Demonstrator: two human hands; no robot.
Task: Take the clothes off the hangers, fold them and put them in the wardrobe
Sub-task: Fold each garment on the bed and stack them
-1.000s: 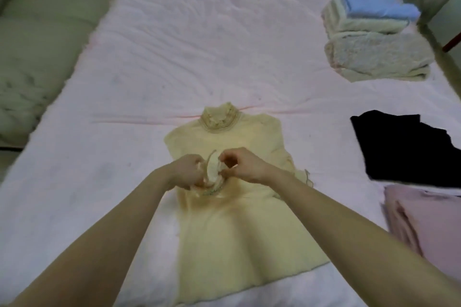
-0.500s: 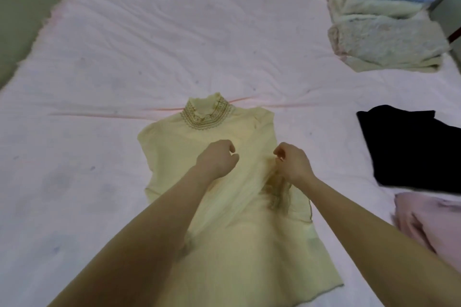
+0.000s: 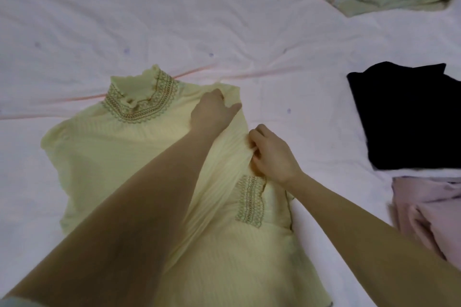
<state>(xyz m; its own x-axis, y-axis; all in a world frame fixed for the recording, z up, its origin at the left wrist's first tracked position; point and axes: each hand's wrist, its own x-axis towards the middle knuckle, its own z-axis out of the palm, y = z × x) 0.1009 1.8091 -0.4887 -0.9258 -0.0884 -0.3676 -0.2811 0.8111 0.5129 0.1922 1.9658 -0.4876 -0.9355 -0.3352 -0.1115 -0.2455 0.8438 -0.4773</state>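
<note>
Unlabelled yellow top (image 3: 104, 157), right hand (image 3: 273, 157) pinching

A wrinkled pale pink bedsheet (image 3: 174, 20) fills the view, a thin darker pink seam (image 3: 74, 99) running across its middle.

Yellow top (image 3: 119, 157) hem cut off at bottom edge, middle hidden by left arm; pink garment (image 3: 429, 212) cropped at right.
</note>
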